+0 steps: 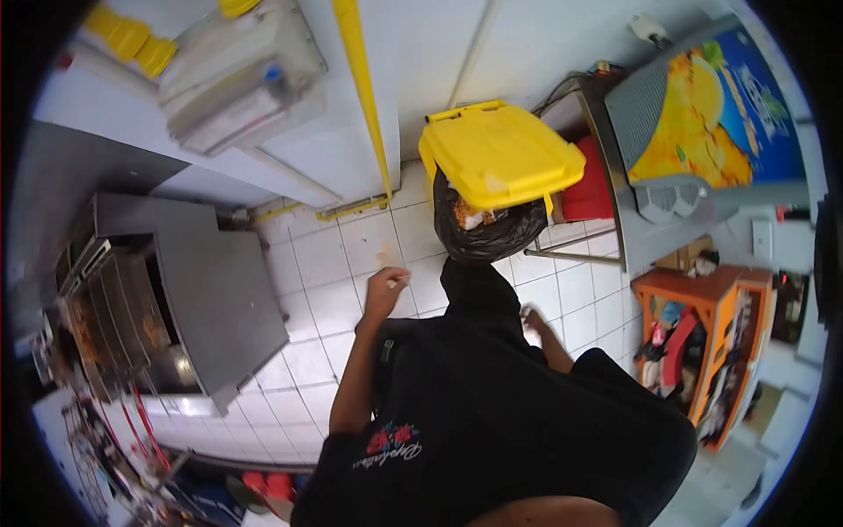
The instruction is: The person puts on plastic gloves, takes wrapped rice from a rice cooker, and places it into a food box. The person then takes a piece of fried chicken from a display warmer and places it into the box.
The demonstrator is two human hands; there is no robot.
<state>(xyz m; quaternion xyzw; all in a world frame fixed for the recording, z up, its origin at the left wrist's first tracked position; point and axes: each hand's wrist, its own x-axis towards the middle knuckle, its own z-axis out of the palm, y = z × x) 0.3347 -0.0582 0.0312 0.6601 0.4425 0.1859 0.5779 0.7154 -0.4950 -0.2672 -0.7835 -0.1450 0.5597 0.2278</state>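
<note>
My left hand (pixel 385 292) is out over the tiled floor at the left of my body, its fingers curled closed. A small pale patch (pixel 386 255) shows just beyond the fingertips; whether the hand holds it, I cannot tell. Low by my right side, my right hand (pixel 532 320) is partly hidden by my clothes. Its fingers look curled, with something whitish at them, too small to name. Ahead of both hands stands a yellow bin (pixel 509 154) with its lid partly raised. A black bag (pixel 483 237) lines it, and food-like waste (pixel 470 213) shows inside. My leg reaches its base.
Beside the bin is a metal table (pixel 606 132) with a drink dispenser (pixel 720 114). An orange shelf (pixel 694 290) full of items stands at the right. A grey metal cabinet (pixel 219 299) is at the left. A yellow pipe (pixel 362 88) runs along the wall.
</note>
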